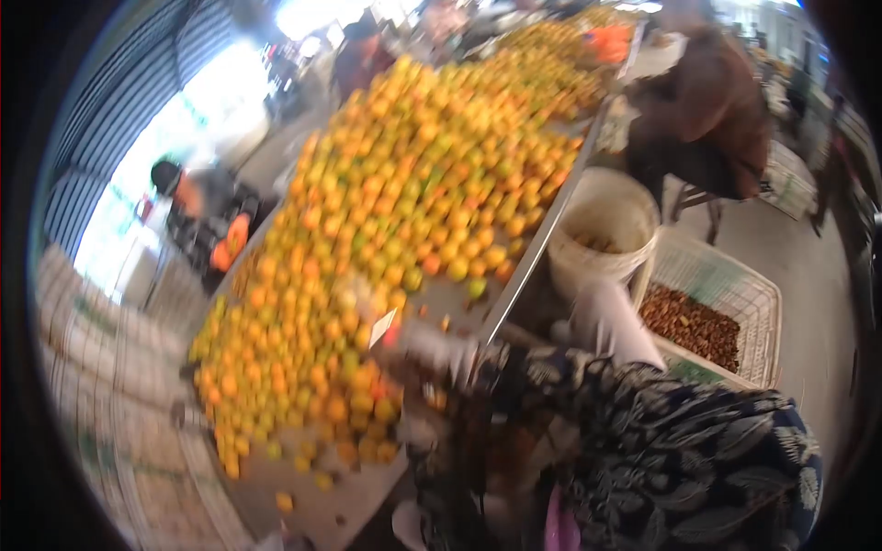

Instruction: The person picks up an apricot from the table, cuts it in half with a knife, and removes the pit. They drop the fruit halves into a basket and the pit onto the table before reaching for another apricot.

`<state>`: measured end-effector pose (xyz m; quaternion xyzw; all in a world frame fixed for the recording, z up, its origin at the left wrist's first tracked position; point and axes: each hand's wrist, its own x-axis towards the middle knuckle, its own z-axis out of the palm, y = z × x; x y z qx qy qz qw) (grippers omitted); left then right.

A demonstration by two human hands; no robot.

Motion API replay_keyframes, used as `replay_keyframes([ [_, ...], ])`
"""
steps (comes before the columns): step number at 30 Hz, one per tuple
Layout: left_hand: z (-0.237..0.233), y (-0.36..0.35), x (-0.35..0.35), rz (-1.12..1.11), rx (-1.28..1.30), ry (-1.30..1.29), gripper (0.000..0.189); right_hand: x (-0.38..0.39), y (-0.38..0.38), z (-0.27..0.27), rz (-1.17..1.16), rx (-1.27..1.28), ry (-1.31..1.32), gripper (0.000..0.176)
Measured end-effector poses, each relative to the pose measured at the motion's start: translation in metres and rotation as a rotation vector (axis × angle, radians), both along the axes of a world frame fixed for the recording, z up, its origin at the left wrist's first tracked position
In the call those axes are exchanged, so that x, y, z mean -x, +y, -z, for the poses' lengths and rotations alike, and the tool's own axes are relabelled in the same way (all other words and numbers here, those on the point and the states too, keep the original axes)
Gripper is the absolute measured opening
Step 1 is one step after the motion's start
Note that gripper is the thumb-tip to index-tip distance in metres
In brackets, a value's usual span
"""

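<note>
A broad heap of small orange and yellow-green citrus fruits (pixel 404 174) covers the sloping sorting table (pixel 344 500). My right hand (pixel 427 347), in a pale glove below a dark floral sleeve, reaches over the near side of the heap. Beside its fingers is a small flat white piece (pixel 383 328) with a red spot next to it; I cannot make out what it is, nor whether the hand holds it. Lower down, near the table's edge, a blurred pale shape seems to be my left hand (pixel 423 427). Motion smears the fingers of both.
Right of the metal table rim (pixel 542 239) stands a dirty white bucket (pixel 606 216). Beside it, a pale plastic crate (pixel 758 308) holds brown bits (pixel 689 321). A person (pixel 707 110) bends at the right; another with orange gloves (pixel 207 216) works at the left. Stacked crates (pixel 119 432) line the left.
</note>
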<state>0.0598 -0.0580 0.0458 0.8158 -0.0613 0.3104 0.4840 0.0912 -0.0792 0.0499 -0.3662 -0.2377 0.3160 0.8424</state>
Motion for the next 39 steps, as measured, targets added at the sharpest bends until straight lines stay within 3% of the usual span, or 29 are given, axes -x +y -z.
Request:
replay_keyframes([
  [1, 0.010, 0.016, 0.021, -0.060, -0.035, 0.049, 0.030, -0.008, 0.000, -0.004, 0.092, -0.036, 0.095, 0.019],
  [2, 0.018, 0.032, 0.043, -0.120, -0.071, 0.100, 0.030, -0.016, -0.002, -0.008, 0.222, 0.217, 0.141, 0.020],
  [3, 0.025, 0.046, 0.063, -0.177, -0.105, 0.148, 0.030, -0.011, -0.003, -0.016, 0.345, 0.000, 0.204, 0.021],
  [4, 0.027, 0.055, 0.078, -0.225, -0.136, 0.187, 0.031, -0.006, -0.015, -0.021, 0.279, 0.102, 0.220, 0.020],
  [6, 0.036, 0.053, 0.074, -0.272, -0.047, 0.087, 0.025, 0.004, -0.023, -0.019, 0.257, 0.349, 0.005, 0.019],
  [8, 0.024, 0.050, 0.072, 0.185, 1.507, 0.204, 0.032, 0.016, -0.022, -0.005, 0.233, 0.397, -0.015, 0.019],
  [9, 0.027, 0.049, 0.066, 0.173, 1.512, 0.196, 0.032, 0.022, -0.021, 0.002, 0.220, 0.400, -0.015, 0.019],
  [11, 0.036, 0.045, 0.058, -0.063, 1.107, 0.093, 0.039, 0.032, -0.021, 0.020, 0.196, 0.540, -0.252, 0.036],
  [15, 0.055, 0.048, 0.055, -0.096, 1.138, 0.032, 0.040, 0.033, -0.007, 0.059, 0.296, 0.523, -0.371, 0.038],
  [18, 0.046, 0.044, 0.060, -0.124, 0.957, 0.053, 0.040, 0.035, -0.004, 0.064, 0.243, 0.392, -0.236, 0.040],
  [21, 0.053, 0.044, 0.055, -0.151, 0.947, -0.003, 0.039, 0.036, -0.003, 0.066, 0.192, 0.425, -0.225, 0.043],
  [25, 0.052, 0.048, 0.057, -0.082, 1.078, -0.034, 0.036, 0.036, -0.008, 0.062, 0.151, 0.386, -0.323, 0.047],
  [27, 0.049, 0.055, 0.058, -0.086, 1.321, 0.065, 0.034, 0.036, -0.016, 0.055, 0.081, 0.341, -0.454, 0.048],
  [28, 0.047, 0.057, 0.061, -0.084, 1.321, 0.066, 0.034, 0.036, -0.019, 0.054, 0.083, 0.341, -0.453, 0.048],
  [30, 0.045, 0.060, 0.067, 0.014, 1.470, 0.055, 0.032, 0.034, -0.024, 0.051, -0.074, 0.227, -0.239, 0.047],
  [32, 0.046, 0.063, 0.062, -0.028, 1.605, -0.009, 0.033, 0.024, -0.036, 0.050, -0.157, 0.334, 0.078, 0.032],
  [34, 0.050, 0.066, 0.060, 0.049, 1.622, -0.074, 0.033, 0.019, -0.036, 0.048, -0.147, 0.353, 0.088, 0.029],
  [35, 0.051, 0.067, 0.058, -0.046, 1.608, -0.060, 0.033, 0.023, -0.033, 0.044, -0.148, 0.356, 0.088, 0.029],
  [37, 0.050, 0.064, 0.057, -0.011, 1.591, -0.040, 0.032, 0.032, -0.022, 0.034, 0.219, 0.418, -0.166, 0.032],
  [39, 0.049, 0.062, 0.052, -0.010, 1.450, 0.025, 0.029, 0.024, -0.009, 0.061, 0.235, 0.384, -0.227, 0.034],
])
